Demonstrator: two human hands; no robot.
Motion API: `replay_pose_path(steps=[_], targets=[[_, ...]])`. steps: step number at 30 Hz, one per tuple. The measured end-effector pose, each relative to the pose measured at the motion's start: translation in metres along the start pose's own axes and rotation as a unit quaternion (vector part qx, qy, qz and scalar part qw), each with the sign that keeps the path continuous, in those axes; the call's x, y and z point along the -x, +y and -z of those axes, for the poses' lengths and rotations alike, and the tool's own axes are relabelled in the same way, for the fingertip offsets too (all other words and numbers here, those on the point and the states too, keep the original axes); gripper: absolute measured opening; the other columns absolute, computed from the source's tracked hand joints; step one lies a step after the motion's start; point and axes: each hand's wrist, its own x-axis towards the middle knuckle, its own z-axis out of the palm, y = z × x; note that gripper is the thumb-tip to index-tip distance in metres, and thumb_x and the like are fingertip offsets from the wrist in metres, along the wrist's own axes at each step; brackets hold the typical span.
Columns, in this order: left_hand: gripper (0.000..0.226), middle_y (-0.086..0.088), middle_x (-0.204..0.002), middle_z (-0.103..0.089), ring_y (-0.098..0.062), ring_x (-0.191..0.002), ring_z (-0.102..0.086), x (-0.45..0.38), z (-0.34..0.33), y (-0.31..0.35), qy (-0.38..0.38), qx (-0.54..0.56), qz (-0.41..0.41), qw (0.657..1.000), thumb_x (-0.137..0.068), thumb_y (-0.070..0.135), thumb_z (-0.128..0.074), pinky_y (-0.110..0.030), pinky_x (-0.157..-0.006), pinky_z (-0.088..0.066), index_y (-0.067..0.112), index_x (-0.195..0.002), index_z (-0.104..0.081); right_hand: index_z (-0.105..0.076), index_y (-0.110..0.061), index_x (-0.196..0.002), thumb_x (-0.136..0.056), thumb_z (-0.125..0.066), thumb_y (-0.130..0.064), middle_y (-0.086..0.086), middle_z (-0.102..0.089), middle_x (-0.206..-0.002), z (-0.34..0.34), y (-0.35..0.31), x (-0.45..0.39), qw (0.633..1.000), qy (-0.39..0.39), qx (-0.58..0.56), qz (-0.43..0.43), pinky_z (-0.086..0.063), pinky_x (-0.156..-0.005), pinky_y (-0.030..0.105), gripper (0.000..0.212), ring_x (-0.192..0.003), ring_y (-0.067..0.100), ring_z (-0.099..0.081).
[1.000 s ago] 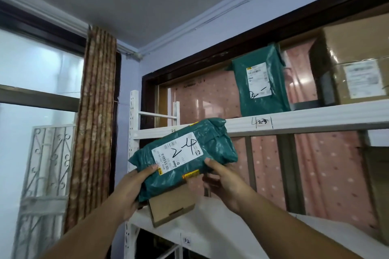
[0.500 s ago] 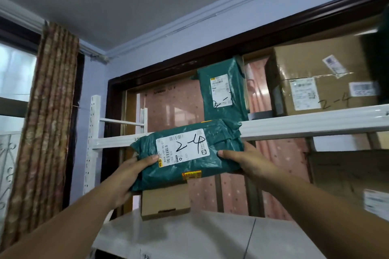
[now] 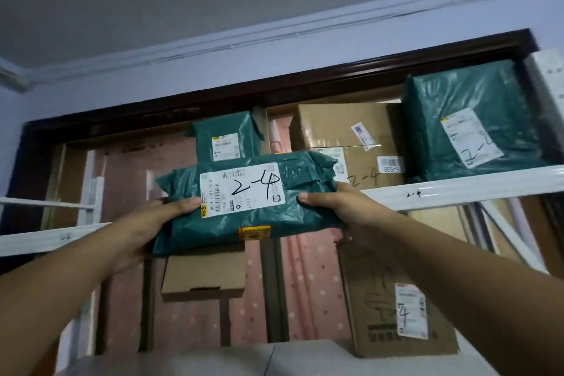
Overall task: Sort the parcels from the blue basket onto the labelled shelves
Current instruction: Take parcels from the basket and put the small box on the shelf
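Observation:
I hold a dark green plastic parcel [image 3: 244,201] up in front of the top shelf; its white label reads "2-4". My left hand [image 3: 146,232] grips its left end and my right hand [image 3: 338,210] grips its right end, thumbs on the front face. A small brown cardboard box [image 3: 204,278] sits under the green parcel, between my hands. The white top shelf rail [image 3: 457,189] carries a handwritten "2-4" mark to the right of my right hand. The blue basket is out of view.
On the top shelf stand a small green parcel [image 3: 225,137], a brown carton [image 3: 351,137] marked "2-4" and a large green parcel [image 3: 470,122]. A tall carton [image 3: 393,308] stands on the lower shelf [image 3: 305,357] at right. Pink dotted curtain hangs behind the shelves.
The view has swung right along the shelves, bringing the cartons and the large green parcel into sight. The held parcel has risen level with the top shelf rail.

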Motion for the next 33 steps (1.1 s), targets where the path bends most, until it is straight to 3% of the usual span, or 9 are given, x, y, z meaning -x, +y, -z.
replay_pose_path(steps=[5, 7, 9, 11, 13, 16, 21, 25, 33], targets=[[0.118, -0.008, -0.111, -0.082, -0.029, -0.104, -0.078, -0.028, -0.066, 0.018, -0.026, -0.049, -0.041, 0.998, -0.021, 0.073, -0.097, -0.041, -0.091, -0.062, 0.013, -0.12, -0.075, -0.066, -0.003, -0.125, -0.088, -0.076, -0.012, 0.011, -0.079, -0.115, 0.066, -0.044, 0.011, 0.998, 0.053, -0.001, 0.019, -0.063, -0.091, 0.036, 0.039, -0.103, 0.026, -0.077], [0.111, -0.002, -0.111, -0.082, -0.026, -0.104, -0.078, -0.036, -0.085, 0.028, -0.023, -0.085, -0.056, 0.995, -0.027, 0.084, -0.089, -0.043, -0.094, -0.058, 0.019, -0.117, -0.076, -0.068, -0.001, -0.119, -0.092, -0.072, -0.009, 0.012, -0.079, -0.111, 0.088, -0.057, 0.015, 0.996, 0.082, -0.004, 0.029, -0.063, -0.089, 0.036, 0.028, -0.098, 0.025, -0.077], [0.094, 0.002, -0.118, -0.08, -0.025, -0.115, -0.072, -0.043, -0.098, 0.036, -0.022, -0.102, -0.071, 0.992, -0.045, 0.088, -0.082, -0.051, -0.107, -0.051, 0.027, -0.116, -0.077, -0.068, 0.001, -0.117, -0.094, -0.072, -0.01, 0.014, -0.078, -0.111, 0.109, -0.067, 0.014, 0.991, 0.128, -0.009, 0.042, -0.062, -0.088, 0.038, 0.026, -0.094, 0.025, -0.076], [0.066, 0.0, -0.118, -0.078, -0.025, -0.116, -0.068, -0.047, -0.108, 0.043, -0.02, -0.092, -0.074, 0.993, -0.063, 0.076, -0.081, -0.049, -0.105, -0.05, 0.032, -0.112, -0.078, -0.065, 0.003, -0.122, -0.092, -0.075, -0.013, 0.018, -0.075, -0.116, 0.13, -0.074, 0.009, 0.979, 0.198, -0.013, 0.05, -0.061, -0.085, 0.04, 0.035, -0.093, 0.026, -0.075], [0.041, -0.007, -0.113, -0.078, -0.028, -0.109, -0.07, -0.048, -0.115, 0.047, -0.017, -0.093, -0.069, 0.993, -0.078, 0.057, -0.077, -0.042, -0.088, -0.052, 0.03, -0.108, -0.079, -0.06, 0.005, -0.127, -0.091, -0.078, -0.015, 0.02, -0.074, -0.12, 0.148, -0.08, 0.001, 0.964, 0.259, -0.004, 0.057, -0.062, -0.081, 0.042, 0.044, -0.093, 0.03, -0.075], [0.016, -0.011, -0.111, -0.076, -0.031, -0.098, -0.069, -0.046, -0.122, 0.045, -0.02, -0.111, -0.057, 0.992, -0.094, 0.034, -0.073, -0.038, -0.079, -0.05, 0.026, -0.107, -0.078, -0.058, 0.003, -0.127, -0.092, -0.077, -0.012, 0.02, -0.073, -0.119, 0.17, -0.082, -0.011, 0.945, 0.32, 0.03, 0.058, -0.062, -0.075, 0.04, 0.042, -0.095, 0.032, -0.074], [0.013, -0.007, -0.114, -0.073, -0.032, -0.103, -0.067, -0.042, -0.122, 0.034, -0.017, -0.137, -0.033, 0.99, -0.097, 0.027, -0.071, -0.039, -0.078, -0.054, 0.033, -0.103, -0.08, -0.06, -0.005, -0.12, -0.09, -0.08, -0.016, 0.015, -0.07, -0.117, 0.183, -0.067, -0.029, 0.912, 0.364, 0.19, -0.004, -0.057, -0.096, 0.046, 0.038, -0.104, 0.035, -0.068], [0.013, -0.006, -0.111, -0.076, -0.028, -0.099, -0.069, -0.043, -0.121, 0.033, -0.007, -0.134, -0.035, 0.99, -0.096, 0.023, -0.072, -0.033, -0.07, -0.054, 0.033, -0.099, -0.081, -0.047, -0.007, -0.138, -0.085, -0.085, -0.016, 0.016, -0.063, -0.13, 0.183, -0.054, -0.041, 0.882, 0.346, 0.316, -0.041, -0.052, -0.101, 0.044, 0.066, -0.118, 0.036, -0.061], [0.016, -0.006, -0.114, -0.074, -0.034, -0.108, -0.068, -0.043, -0.12, 0.028, -0.005, -0.118, -0.033, 0.992, -0.096, 0.021, -0.071, -0.039, -0.078, -0.054, 0.033, -0.096, -0.082, -0.049, -0.002, -0.131, -0.08, -0.087, -0.027, 0.019, -0.067, -0.116, 0.186, -0.044, -0.047, 0.846, 0.349, 0.396, -0.066, -0.051, -0.074, 0.036, 0.068, -0.094, 0.034, -0.065]])
